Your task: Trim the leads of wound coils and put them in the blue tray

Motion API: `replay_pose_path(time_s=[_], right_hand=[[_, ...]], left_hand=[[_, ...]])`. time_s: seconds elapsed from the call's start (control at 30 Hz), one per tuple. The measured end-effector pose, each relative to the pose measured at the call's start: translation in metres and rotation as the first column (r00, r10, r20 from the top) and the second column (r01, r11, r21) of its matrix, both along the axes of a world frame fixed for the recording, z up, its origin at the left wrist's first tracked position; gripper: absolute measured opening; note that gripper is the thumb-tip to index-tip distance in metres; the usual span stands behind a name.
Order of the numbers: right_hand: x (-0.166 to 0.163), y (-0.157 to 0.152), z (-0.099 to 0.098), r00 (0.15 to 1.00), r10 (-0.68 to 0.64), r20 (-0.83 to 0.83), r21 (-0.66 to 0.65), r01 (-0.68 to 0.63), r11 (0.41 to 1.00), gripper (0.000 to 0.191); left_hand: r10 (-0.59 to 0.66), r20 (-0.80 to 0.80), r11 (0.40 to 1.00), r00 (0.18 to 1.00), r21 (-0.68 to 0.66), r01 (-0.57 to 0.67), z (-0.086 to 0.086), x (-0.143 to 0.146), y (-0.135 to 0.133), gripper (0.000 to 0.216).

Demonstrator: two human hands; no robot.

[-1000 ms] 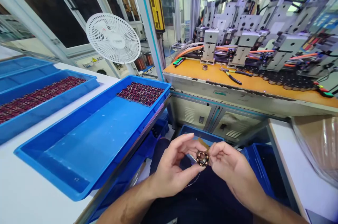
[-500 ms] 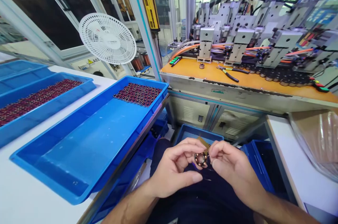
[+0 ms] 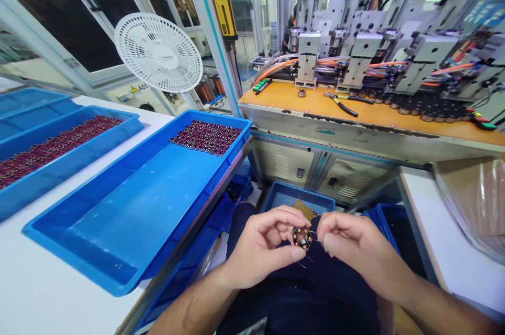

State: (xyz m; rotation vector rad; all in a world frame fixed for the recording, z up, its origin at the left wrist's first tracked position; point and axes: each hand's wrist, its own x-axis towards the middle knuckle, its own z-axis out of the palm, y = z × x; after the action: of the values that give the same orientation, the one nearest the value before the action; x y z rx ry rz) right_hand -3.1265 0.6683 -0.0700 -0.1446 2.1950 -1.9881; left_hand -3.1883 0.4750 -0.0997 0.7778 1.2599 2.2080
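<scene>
My left hand (image 3: 264, 245) holds a small motor stator (image 3: 298, 239), a dark ring with copper windings, between thumb and fingers. Its open face is turned up toward me, over my lap. Thin wire leads (image 3: 313, 233) stick out of its right side, and others hang below it. Just to the right, my right hand (image 3: 351, 240) is closed in a pinch at the ends of the right-hand leads. The exact contact between fingertips and wire is too fine to make out.
On the left table, a long blue tray (image 3: 118, 209) has many small stators (image 3: 207, 136) packed at its far end; another filled tray (image 3: 132, 119) stands beyond. A machine bench (image 3: 276, 95) ahead carries pliers (image 3: 342, 103) and dark cylindrical parts. A plastic-wrapped box (image 3: 469, 193) is at right.
My right hand has shifted slightly right, away from the stator, and more of the wire leads show between. The stator has turned a little in my left hand. The view has tilted slightly.
</scene>
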Motion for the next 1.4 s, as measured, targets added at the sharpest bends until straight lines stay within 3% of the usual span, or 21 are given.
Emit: replay_pose_path(time_s=[0.17, 0.3, 0.43, 0.57, 0.63, 0.77, 0.87, 1.03, 1.17, 1.4], right_hand=[[0.001, -0.001, 0.001, 0.999, 0.045, 0.017, 0.015, -0.045, 0.999, 0.033], [-0.001, 0.018, 0.004, 0.995, 0.094, 0.024, 0.114, -0.096, 0.989, 0.029], [-0.013, 0.02, 0.019, 0.978, 0.128, -0.164, 0.202, -0.094, 0.975, 0.015], [-0.027, 0.007, 0.027, 0.927, 0.262, -0.269, 0.21, -0.209, 0.955, 0.012], [-0.029, 0.001, 0.026, 0.93, 0.257, -0.263, 0.196, -0.209, 0.958, 0.017], [-0.02, 0.0, 0.02, 0.966, 0.081, -0.244, 0.206, -0.03, 0.978, 0.022], [-0.011, 0.002, 0.018, 0.983, 0.017, -0.18, 0.204, 0.02, 0.979, 0.025], [-0.001, 0.002, 0.022, 0.999, 0.054, -0.002, 0.166, -0.053, 0.985, 0.024], [-0.002, 0.002, 0.026, 0.993, 0.091, 0.076, 0.197, -0.104, 0.975, 0.021], [-0.003, 0.002, 0.025, 0.99, 0.134, -0.035, 0.252, -0.121, 0.96, 0.021]], left_hand=[[-0.007, -0.003, 0.998, 1.0, -0.061, 0.007, 0.002, 0.0, 0.0, 0.033], [-0.061, 0.072, 0.996, 0.995, -0.057, 0.065, 0.005, 0.0, -0.005, 0.03], [-0.163, 0.183, 0.978, 0.97, -0.101, 0.184, 0.008, 0.002, -0.004, 0.03], [-0.208, 0.222, 0.957, 0.953, -0.155, 0.245, 0.009, 0.005, -0.001, 0.029], [-0.19, 0.204, 0.96, 0.96, -0.166, 0.225, 0.008, 0.005, -0.002, 0.029], [-0.11, 0.121, 0.979, 0.987, -0.157, 0.129, 0.007, 0.004, -0.005, 0.032], [-0.052, 0.042, 0.993, 0.998, -0.107, 0.057, 0.007, 0.003, -0.006, 0.033], [-0.023, -0.081, 0.996, 0.996, -0.086, 0.016, 0.007, 0.005, -0.003, 0.037], [-0.03, -0.087, 0.994, 0.996, -0.111, 0.02, 0.007, 0.006, -0.002, 0.037], [-0.099, 0.033, 0.995, 0.995, -0.019, 0.1, 0.006, 0.005, -0.004, 0.035]])
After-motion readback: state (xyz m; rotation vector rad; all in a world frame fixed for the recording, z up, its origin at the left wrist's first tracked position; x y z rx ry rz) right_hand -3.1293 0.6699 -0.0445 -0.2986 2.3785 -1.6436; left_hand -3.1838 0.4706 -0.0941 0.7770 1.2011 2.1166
